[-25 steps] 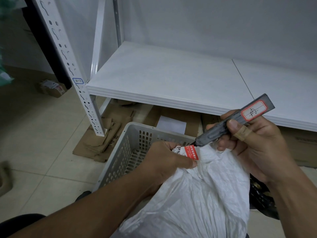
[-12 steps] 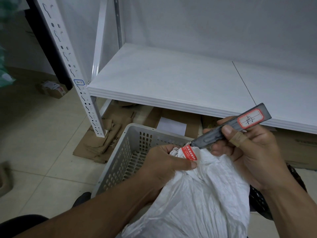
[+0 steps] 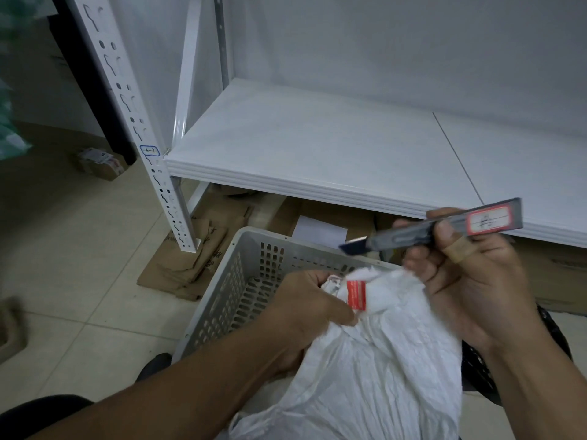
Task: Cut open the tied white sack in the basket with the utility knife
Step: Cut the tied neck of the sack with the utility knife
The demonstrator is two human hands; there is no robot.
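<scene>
A crumpled white woven sack [image 3: 378, 369] fills the near part of a grey perforated plastic basket [image 3: 228, 300]. A red tag [image 3: 356, 294] hangs at the sack's gathered neck. My left hand [image 3: 308, 309] grips that neck just left of the tag. My right hand [image 3: 467, 277] holds a grey utility knife [image 3: 444, 228] with a red-bordered label. Its bare blade tip points left, raised clear above the neck and apart from the sack.
A white metal shelf [image 3: 333, 147] runs across behind the basket, with its slotted upright [image 3: 133, 122] at the left. Flattened cardboard [image 3: 197, 258] lies under the shelf and on the tiled floor. A small carton [image 3: 100, 161] sits at far left.
The knife's tip was pressed into the sack's neck by the red tag; now it has lifted up and away to the right, blade free. The left hand keeps its grip.
</scene>
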